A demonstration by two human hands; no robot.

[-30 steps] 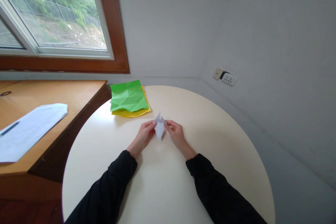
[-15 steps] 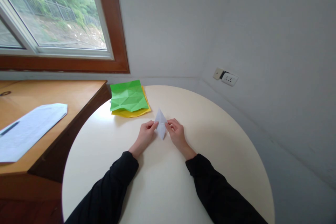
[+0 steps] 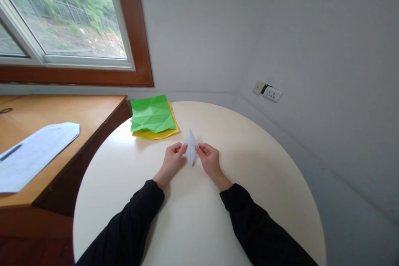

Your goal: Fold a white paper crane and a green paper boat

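Note:
A white sheet of paper folded into a narrow diamond [image 3: 191, 149] is held between my two hands over the round table [image 3: 187, 224]. My left hand [image 3: 173, 158] pinches its left corner, the thumb lying on the near face. On the opposite corner, my right hand [image 3: 210, 158] grips the paper between thumb and curled fingers. One point of the diamond faces away from me and the other toward me. A crease runs across its middle. The fingers behind the paper are partly hidden.
Green creased paper [image 3: 152, 114] lies on yellow paper [image 3: 156, 135] at the table's back left. A wooden desk [image 3: 102, 110] on the left bears white papers [image 3: 40, 153] and a pen [image 3: 11, 152]. A wall socket [image 3: 272, 93] is at the right.
The folded paper has turned slightly, its near point shifting a little left and its far point a little right. Both hands keep their hold, almost unmoved.

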